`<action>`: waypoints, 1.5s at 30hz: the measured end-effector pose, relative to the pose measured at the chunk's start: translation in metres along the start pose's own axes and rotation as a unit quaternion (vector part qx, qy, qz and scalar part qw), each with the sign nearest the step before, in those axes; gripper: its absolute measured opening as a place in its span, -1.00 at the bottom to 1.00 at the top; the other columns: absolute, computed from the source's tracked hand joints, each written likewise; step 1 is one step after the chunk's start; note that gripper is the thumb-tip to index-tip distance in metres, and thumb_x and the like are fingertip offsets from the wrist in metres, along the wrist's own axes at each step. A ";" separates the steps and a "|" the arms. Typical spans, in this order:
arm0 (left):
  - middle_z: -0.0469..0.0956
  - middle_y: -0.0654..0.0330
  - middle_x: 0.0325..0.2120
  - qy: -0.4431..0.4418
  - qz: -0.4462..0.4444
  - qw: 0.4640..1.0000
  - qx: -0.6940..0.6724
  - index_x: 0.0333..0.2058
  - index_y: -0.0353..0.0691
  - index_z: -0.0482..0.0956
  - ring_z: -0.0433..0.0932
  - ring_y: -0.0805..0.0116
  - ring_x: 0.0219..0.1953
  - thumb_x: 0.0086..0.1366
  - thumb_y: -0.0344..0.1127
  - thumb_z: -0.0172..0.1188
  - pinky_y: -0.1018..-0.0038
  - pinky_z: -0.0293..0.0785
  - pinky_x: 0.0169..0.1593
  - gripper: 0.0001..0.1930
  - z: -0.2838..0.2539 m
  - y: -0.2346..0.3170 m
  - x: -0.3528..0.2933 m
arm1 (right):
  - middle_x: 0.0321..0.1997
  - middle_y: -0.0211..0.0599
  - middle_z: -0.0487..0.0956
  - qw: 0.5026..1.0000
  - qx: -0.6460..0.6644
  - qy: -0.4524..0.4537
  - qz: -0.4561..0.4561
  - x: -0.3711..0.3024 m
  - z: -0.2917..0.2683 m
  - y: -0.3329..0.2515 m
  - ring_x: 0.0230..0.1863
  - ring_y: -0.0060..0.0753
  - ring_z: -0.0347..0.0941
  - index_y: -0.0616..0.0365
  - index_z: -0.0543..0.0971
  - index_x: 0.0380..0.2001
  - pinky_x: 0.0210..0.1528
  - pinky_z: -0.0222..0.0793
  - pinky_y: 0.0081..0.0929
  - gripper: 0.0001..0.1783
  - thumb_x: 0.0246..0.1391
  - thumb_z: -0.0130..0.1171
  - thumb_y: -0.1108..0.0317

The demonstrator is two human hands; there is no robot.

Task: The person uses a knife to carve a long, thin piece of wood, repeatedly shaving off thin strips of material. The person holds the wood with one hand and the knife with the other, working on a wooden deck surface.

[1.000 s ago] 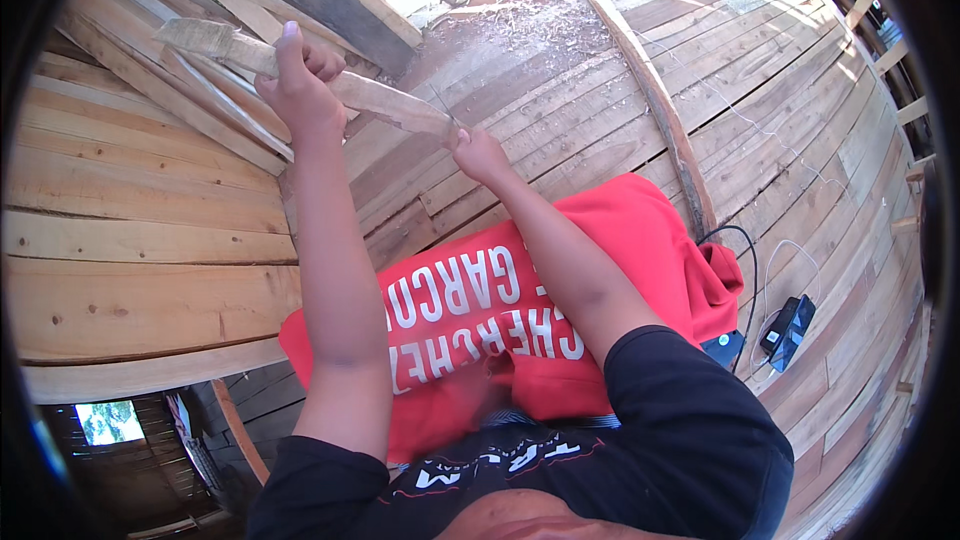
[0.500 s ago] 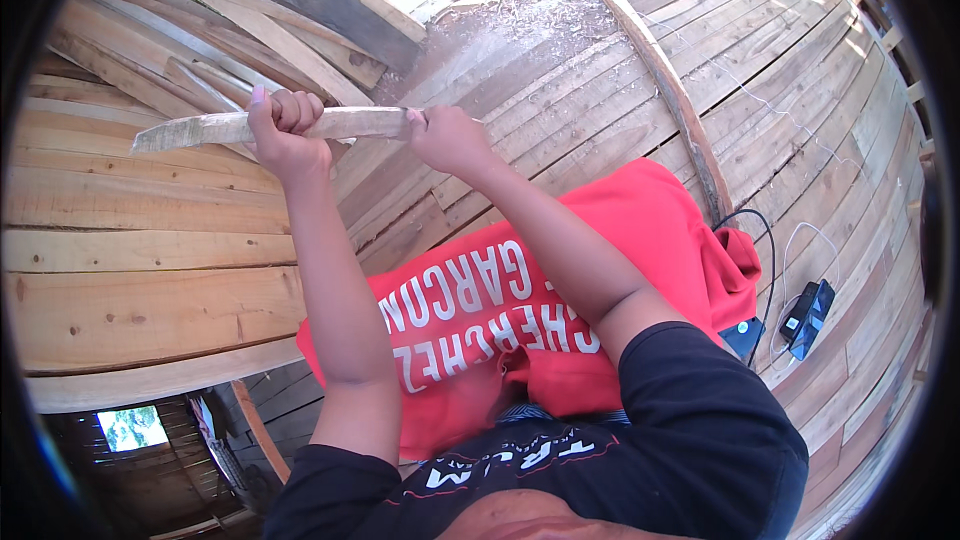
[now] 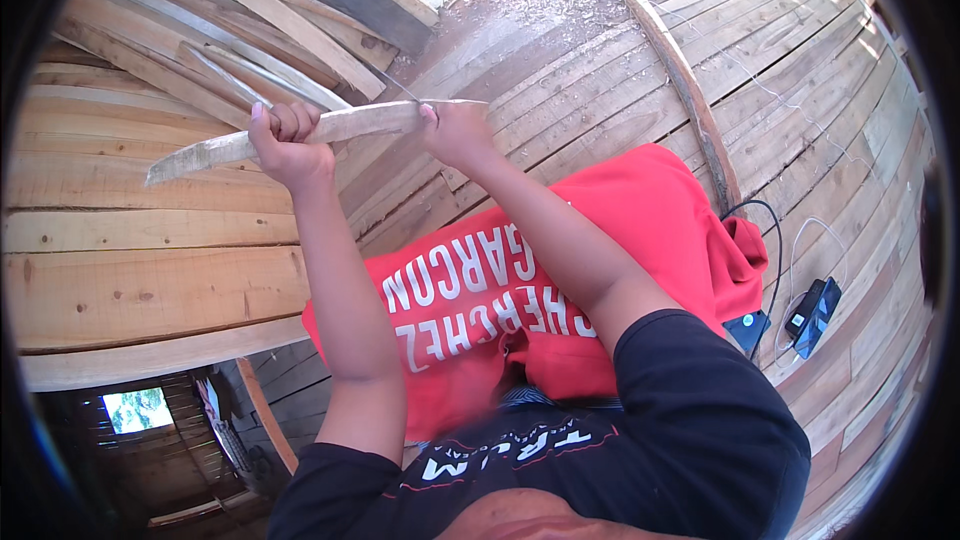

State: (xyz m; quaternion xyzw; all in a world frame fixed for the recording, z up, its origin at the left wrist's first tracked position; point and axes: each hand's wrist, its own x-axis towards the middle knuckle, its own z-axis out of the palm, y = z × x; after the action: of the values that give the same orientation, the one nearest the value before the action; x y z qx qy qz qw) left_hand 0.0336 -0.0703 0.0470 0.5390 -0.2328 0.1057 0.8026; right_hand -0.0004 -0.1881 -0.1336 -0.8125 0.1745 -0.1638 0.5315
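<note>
Left hand grips the likely light, stiff stick usefully near mid-length; right hand holds, seemingly, a knife.

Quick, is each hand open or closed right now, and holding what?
Left hand: closed around the curved wooden strip.
Right hand: closed at the strip, apparently holding the thin dark tool beside its thumb.

the wood strip in the left grip is pale cream; the thin tool at the right grip looks dark grey, though it shows too small to be sure; below both grips, a white-lettered red cloth and white-printed black shirt; left of the left grip, dark-knotted honey-yellow boards.
</note>
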 end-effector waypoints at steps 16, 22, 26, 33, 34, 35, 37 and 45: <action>-0.17 0.40 -0.75 0.066 0.016 0.998 -0.013 -0.65 0.04 -0.13 -0.18 0.46 -0.66 0.30 -0.16 0.03 0.45 -0.08 -0.49 -0.49 -0.038 0.004 -0.014 | -0.26 0.19 0.62 0.997 -0.023 -0.073 0.001 -0.015 -0.022 -0.036 -0.14 0.22 0.56 0.32 0.62 -0.27 -0.05 0.45 0.03 -0.45 0.31 -0.17 0.03; -0.18 0.39 -0.74 0.099 0.014 0.995 -0.012 -0.65 0.02 -0.14 -0.19 0.45 -0.65 0.31 -0.17 0.01 0.45 -0.09 -0.48 -0.50 -0.048 0.009 -0.010 | -0.21 0.19 0.61 0.990 -0.061 -0.123 0.039 -0.004 -0.017 -0.026 -0.11 0.22 0.55 0.31 0.63 -0.22 -0.03 0.45 0.02 -0.44 0.31 -0.17 0.02; -0.19 0.38 -0.74 0.078 0.015 0.997 -0.019 -0.66 0.01 -0.14 -0.19 0.45 -0.65 0.32 -0.17 0.00 0.44 -0.09 -0.48 -0.50 -0.032 0.004 -0.012 | -0.20 0.18 0.61 0.994 -0.053 -0.057 0.075 0.000 0.004 0.029 -0.10 0.21 0.55 0.28 0.63 -0.23 -0.05 0.45 0.01 -0.45 0.31 -0.18 0.01; -0.17 0.39 -0.76 0.074 0.027 0.997 -0.009 -0.67 0.00 -0.12 -0.21 0.47 -0.67 0.35 -0.17 -0.03 0.43 -0.08 -0.50 -0.50 -0.040 0.006 -0.014 | -0.22 0.21 0.61 0.995 -0.027 -0.088 -0.029 -0.005 -0.019 -0.025 -0.13 0.27 0.54 0.32 0.63 -0.32 -0.07 0.43 0.06 -0.41 0.33 -0.20 -0.01; -0.17 0.39 -0.77 0.073 0.032 0.997 -0.014 -0.67 -0.01 -0.12 -0.21 0.48 -0.68 0.36 -0.18 -0.04 0.43 -0.08 -0.51 -0.50 -0.035 0.005 -0.014 | -0.23 0.21 0.61 0.997 -0.027 -0.078 0.000 -0.006 -0.015 -0.007 -0.13 0.26 0.54 0.32 0.63 -0.33 -0.07 0.43 0.06 -0.40 0.33 -0.20 0.00; -0.17 0.39 -0.77 0.071 0.027 0.997 -0.017 -0.67 -0.01 -0.12 -0.21 0.48 -0.68 0.36 -0.18 -0.04 0.43 -0.08 -0.51 -0.50 -0.030 0.004 -0.015 | -0.24 0.21 0.61 0.997 -0.030 -0.065 0.029 -0.007 -0.007 0.026 -0.14 0.26 0.54 0.33 0.62 -0.33 -0.07 0.43 0.06 -0.40 0.33 -0.20 0.00; -0.17 0.39 -0.77 0.071 0.026 0.997 -0.012 -0.67 -0.01 -0.13 -0.21 0.49 -0.68 0.36 -0.19 -0.04 0.44 -0.08 -0.51 -0.49 -0.030 0.005 -0.011 | -0.26 0.21 0.61 0.995 -0.044 -0.068 0.050 -0.005 -0.002 0.035 -0.15 0.26 0.54 0.34 0.61 -0.34 -0.09 0.43 0.07 -0.40 0.33 -0.21 0.00; -0.18 0.39 -0.74 0.045 0.013 0.999 -0.015 -0.67 0.00 -0.11 -0.19 0.46 -0.65 0.33 -0.17 0.01 0.44 -0.06 -0.48 -0.50 -0.022 0.004 -0.015 | -0.32 0.26 0.59 0.998 -0.053 -0.028 0.031 0.005 0.012 0.066 -0.17 0.27 0.53 0.32 0.61 -0.30 -0.09 0.42 0.07 -0.42 0.34 -0.25 0.02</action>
State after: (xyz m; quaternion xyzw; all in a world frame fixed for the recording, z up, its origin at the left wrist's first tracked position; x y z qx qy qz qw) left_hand 0.0246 -0.0472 0.0364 0.5183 -0.2056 0.1368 0.8188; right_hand 0.0018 -0.2053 -0.1982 -0.8380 0.1933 -0.1143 0.4973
